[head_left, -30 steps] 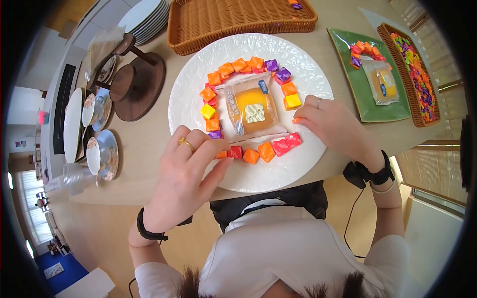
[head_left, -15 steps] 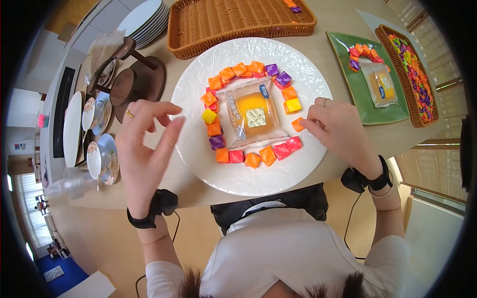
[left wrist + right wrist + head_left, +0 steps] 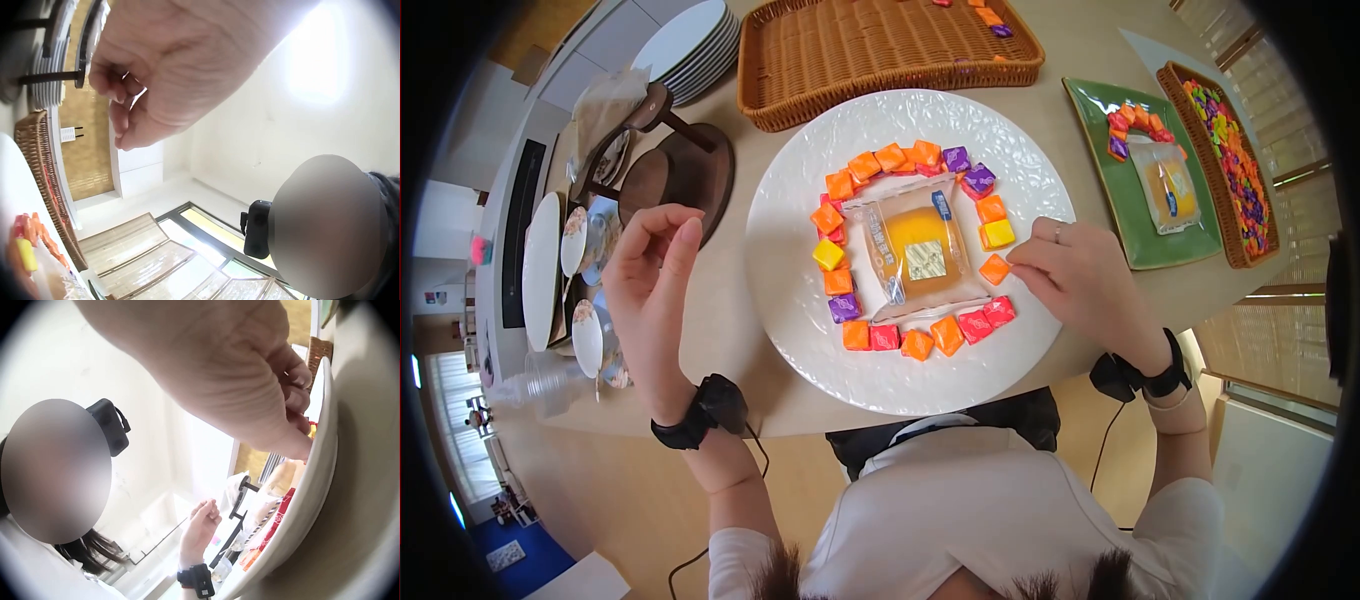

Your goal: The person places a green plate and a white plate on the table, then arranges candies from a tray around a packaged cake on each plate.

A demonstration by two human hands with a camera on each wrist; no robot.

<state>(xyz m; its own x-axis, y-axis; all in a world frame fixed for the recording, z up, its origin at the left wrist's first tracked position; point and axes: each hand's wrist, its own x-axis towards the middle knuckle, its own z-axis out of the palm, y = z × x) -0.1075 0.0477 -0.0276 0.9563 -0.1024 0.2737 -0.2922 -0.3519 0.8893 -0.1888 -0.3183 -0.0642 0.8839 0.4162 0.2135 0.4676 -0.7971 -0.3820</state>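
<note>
A large white plate (image 3: 800,330) carries a ring of wrapped square candies in orange, red, purple and yellow. Inside the ring lies a clear-wrapped bun (image 3: 915,240) with a yellow top. At the ring's right side, my right hand (image 3: 1075,280) pinches the corner of an orange candy (image 3: 994,269), just below a yellow candy (image 3: 997,234). My left hand (image 3: 650,290) is raised left of the plate, fingers loosely bent and holding nothing. The left wrist view also shows that left hand (image 3: 169,69) without anything in it. In the right wrist view the fingertips hide the pinched candy.
Behind the plate sits a wicker tray (image 3: 880,55) with a few candies. To the right are a green plate (image 3: 1135,235) bearing another wrapped bun and a basket (image 3: 1265,250) full of candies. A dark wooden stand (image 3: 700,170), stacked plates (image 3: 685,45) and cups occupy the left.
My left hand has let go of the candies at the ring's lower left and drawn back left. The right hand has brought the orange candy to the ring's right side.
</note>
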